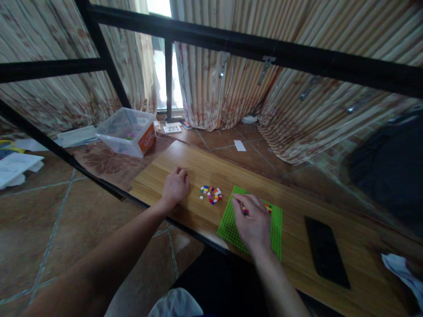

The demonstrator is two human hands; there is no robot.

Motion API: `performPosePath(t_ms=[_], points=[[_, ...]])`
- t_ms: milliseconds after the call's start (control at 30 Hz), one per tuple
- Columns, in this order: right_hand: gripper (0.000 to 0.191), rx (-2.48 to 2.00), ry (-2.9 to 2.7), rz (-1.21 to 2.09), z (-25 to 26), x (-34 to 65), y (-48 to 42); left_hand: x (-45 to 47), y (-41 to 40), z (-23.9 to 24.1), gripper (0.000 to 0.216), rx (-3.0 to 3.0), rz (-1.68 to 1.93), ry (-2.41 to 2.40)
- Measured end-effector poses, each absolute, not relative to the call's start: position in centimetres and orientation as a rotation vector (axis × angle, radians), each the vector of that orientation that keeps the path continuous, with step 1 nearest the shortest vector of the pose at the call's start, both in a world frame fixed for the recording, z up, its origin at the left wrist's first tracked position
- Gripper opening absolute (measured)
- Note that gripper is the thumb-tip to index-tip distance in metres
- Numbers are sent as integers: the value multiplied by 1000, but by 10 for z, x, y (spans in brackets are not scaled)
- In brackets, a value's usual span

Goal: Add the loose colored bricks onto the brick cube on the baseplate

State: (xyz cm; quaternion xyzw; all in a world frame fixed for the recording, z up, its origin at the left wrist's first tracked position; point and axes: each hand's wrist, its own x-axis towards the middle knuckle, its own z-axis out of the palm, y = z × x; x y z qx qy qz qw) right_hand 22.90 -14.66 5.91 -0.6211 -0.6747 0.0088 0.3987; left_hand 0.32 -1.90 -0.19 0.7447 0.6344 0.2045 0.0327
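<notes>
My left hand (175, 186) rests on the wooden table (198, 163) with its fingers curled into a loose fist, nothing visible in it. Just to its right lies a small pile of colourful bricks (211, 194). My right hand (253, 220) lies over a green studded baseplate (276, 226), its fingers pinched on a small multicoloured brick piece (245, 211). A few more bricks (268, 207) sit on the plate beside my fingers.
A black phone (325, 252) lies face down on the table to the right. A clear plastic bin (127, 131) stands on the tiled floor beyond the table. Black metal bars (251, 46) cross overhead; curtains hang behind. White cloth (401, 270) lies at the far right.
</notes>
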Motion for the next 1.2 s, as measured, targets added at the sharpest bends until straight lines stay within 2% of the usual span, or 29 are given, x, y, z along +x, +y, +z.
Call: performPosePath(t_ms=[167,400,600,767,933,1200], points=[[18,-1845,-1947,183,39,178,-135,4,-20,-1,27,2297,617,1961],[20,-2043,-1990,282,22,168,-119,5,-20,0,26,2291,610,1979],[20,-1826,-1881,332,24,168,-125,3,-20,-1,26,2299,632,1971],[18,-1572,-1628,513,38,167,-150,2,-19,0,25,2294,625,1973],[19,-1588,-1374,642,48,179,-176,2,-19,2,25,2294,619,1983],[27,-1616,-966,609,56,231,-187,0,-18,3,27,2311,649,1985]])
